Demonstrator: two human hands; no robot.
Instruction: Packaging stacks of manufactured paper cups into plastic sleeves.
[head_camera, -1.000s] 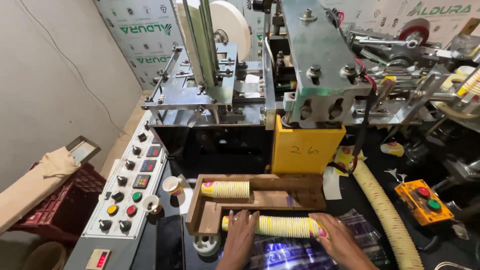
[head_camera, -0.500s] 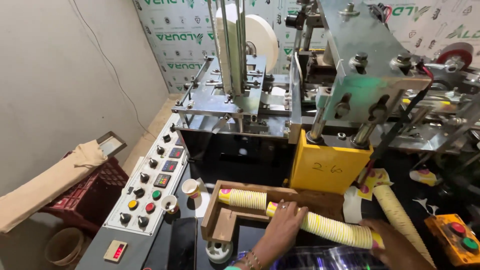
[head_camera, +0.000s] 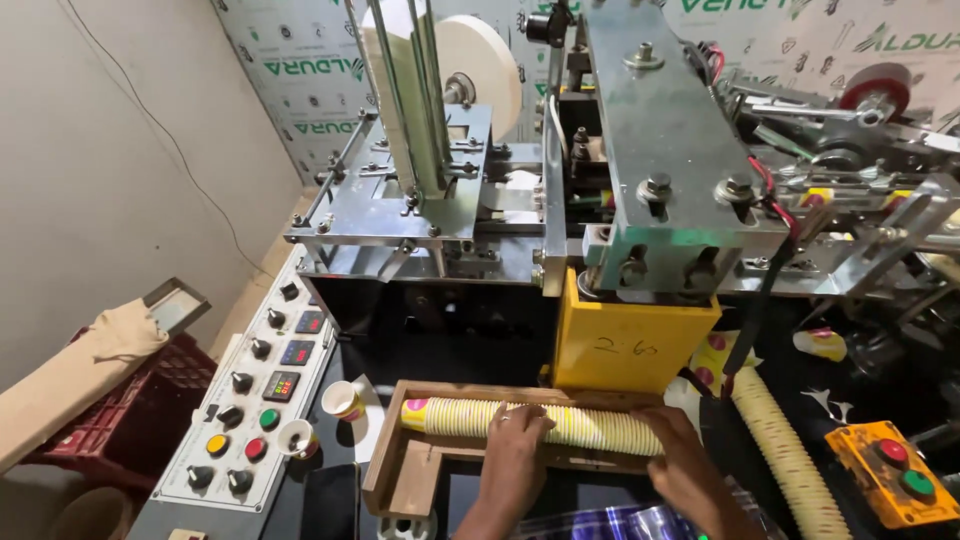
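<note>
Now we have both hands on a single long sleeve of nested paper cups (head_camera: 530, 423), which lies across the back of the wooden tray (head_camera: 400, 478); a second ago there were two rows, one at the back and one under our hands at the front, so the front row has been pushed up to join the other into one line. Our left hand (head_camera: 515, 450) presses flat on the middle of the row, fingers spread narrow over the ribbed rims, while our right hand (head_camera: 682, 462) cups the far end, just beside the yellow metal housing (head_camera: 628, 345). The cups look thin and waxy, pale yellow with pink and green spots, their stacked rims forming a ridged tube. The tray is raw, matte plywood with an open corner. To the left, two loose cups (head_camera: 342, 400) stand near the grey control panel (head_camera: 255, 400) with its coloured push buttons; a corrugated cup chain (head_camera: 790, 460) trails to the right.
</note>
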